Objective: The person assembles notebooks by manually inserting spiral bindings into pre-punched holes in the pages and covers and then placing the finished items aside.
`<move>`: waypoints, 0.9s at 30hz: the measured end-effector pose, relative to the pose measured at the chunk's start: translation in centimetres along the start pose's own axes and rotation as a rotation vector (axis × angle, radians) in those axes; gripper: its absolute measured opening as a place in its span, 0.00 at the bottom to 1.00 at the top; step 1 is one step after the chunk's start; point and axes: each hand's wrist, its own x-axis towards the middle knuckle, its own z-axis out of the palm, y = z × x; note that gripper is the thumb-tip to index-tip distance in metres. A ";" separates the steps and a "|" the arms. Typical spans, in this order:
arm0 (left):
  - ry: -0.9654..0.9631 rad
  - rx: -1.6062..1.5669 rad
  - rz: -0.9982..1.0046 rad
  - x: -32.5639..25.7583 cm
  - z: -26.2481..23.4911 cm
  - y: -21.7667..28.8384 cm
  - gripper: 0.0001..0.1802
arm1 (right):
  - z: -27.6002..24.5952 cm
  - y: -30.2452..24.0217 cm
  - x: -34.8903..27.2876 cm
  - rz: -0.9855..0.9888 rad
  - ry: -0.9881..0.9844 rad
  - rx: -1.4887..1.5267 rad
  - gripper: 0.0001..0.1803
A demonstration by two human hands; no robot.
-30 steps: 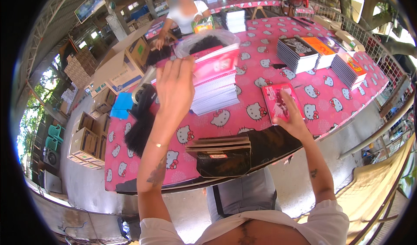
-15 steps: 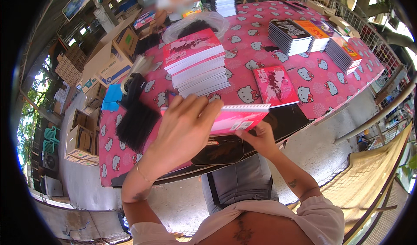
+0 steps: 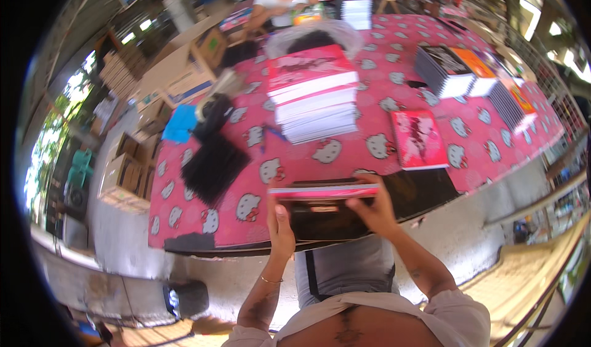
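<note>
Above the black board (image 3: 425,193) at the table's near edge, a thin pink notebook (image 3: 326,191) is held nearly edge-on, its long edge running left to right. My left hand (image 3: 281,227) grips its left end, thumb toward me. At the right end, my right hand (image 3: 374,208) holds it between thumb and fingers. Its covers hardly show from this angle. Beyond it rises a tall stack of notebooks (image 3: 317,110) with a red-pink cover on top. A single pink notebook (image 3: 420,139) lies flat to the right, partly by the board.
At left lie a black bristly bundle (image 3: 214,168), a black tape dispenser (image 3: 212,113) and a blue item (image 3: 180,124). Notebook piles (image 3: 444,70) stand at the right. A clear plastic bag (image 3: 314,36) sits behind the stack. Cardboard boxes (image 3: 184,76) are at left; a person (image 3: 284,2) sits opposite.
The notebook has tipped from showing its pink cover to nearly edge-on. My left hand has moved from over its top to its left end. The view has shifted, so the table appears further right.
</note>
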 end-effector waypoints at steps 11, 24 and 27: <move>0.116 1.039 0.510 12.9 -7.9 -5.0 0.10 | -19.7 9.7 10.8 0.035 0.395 -0.956 0.35; 0.092 1.199 0.575 12.1 -7.1 -3.7 0.06 | -19.8 11.0 18.1 0.193 0.105 -1.283 0.32; 0.071 1.190 0.496 12.8 -7.7 -4.4 0.07 | -19.6 10.5 17.1 0.130 0.111 -1.268 0.30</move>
